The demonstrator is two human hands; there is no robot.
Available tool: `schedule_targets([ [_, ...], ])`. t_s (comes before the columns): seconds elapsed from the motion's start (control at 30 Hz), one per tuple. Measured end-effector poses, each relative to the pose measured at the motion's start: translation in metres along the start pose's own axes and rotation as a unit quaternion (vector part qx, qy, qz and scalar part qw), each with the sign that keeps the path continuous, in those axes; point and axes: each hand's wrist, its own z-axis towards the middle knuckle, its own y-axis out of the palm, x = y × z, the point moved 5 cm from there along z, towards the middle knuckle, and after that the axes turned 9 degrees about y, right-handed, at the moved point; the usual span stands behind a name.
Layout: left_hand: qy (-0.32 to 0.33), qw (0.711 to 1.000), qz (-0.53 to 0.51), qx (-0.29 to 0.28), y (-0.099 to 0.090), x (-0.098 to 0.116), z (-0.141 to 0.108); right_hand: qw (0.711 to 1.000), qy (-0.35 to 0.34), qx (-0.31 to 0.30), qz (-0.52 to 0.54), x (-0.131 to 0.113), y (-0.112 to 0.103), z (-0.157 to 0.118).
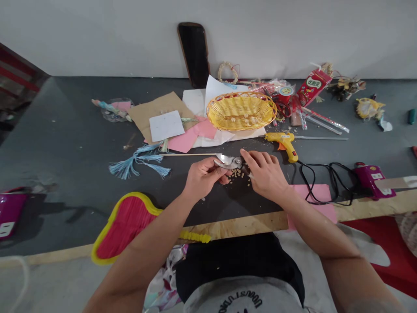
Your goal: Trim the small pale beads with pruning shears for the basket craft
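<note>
My right hand (269, 174) is wrapped around the handles of silver pruning shears (228, 161), whose blades point left. Close by the blades, my left hand (206, 174) is closed in a pinch; what its fingers hold is hidden. A thin wooden stick (192, 154) lies beyond my left hand, its right end beside the shears' tip. Small beige cut bits (237, 174) are scattered on the table under and between my hands. Blue tassels (140, 161) lie at the stick's left end.
A yellow woven basket (241, 112) sits on papers at the back. To the right are a yellow glue gun (282, 142), its black cable (312, 184) and a purple box (374, 180). A red fan-like piece with yellow edging (130, 224) overhangs the front edge. A phone (194, 54) leans on the wall.
</note>
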Motion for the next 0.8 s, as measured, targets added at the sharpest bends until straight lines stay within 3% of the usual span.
schedule_targets([
  [0.37,-0.017,0.999,-0.039,-0.025,0.0013,0.0028,-0.0030,0.998,-0.052,-0.006,0.033,0.0016,-0.0042,-0.0021],
  [0.8,-0.018,1.000,-0.017,-0.003,0.0014,0.0068,-0.0015,1.000,0.000,-0.009,0.026,0.0018,0.0040,-0.0006],
])
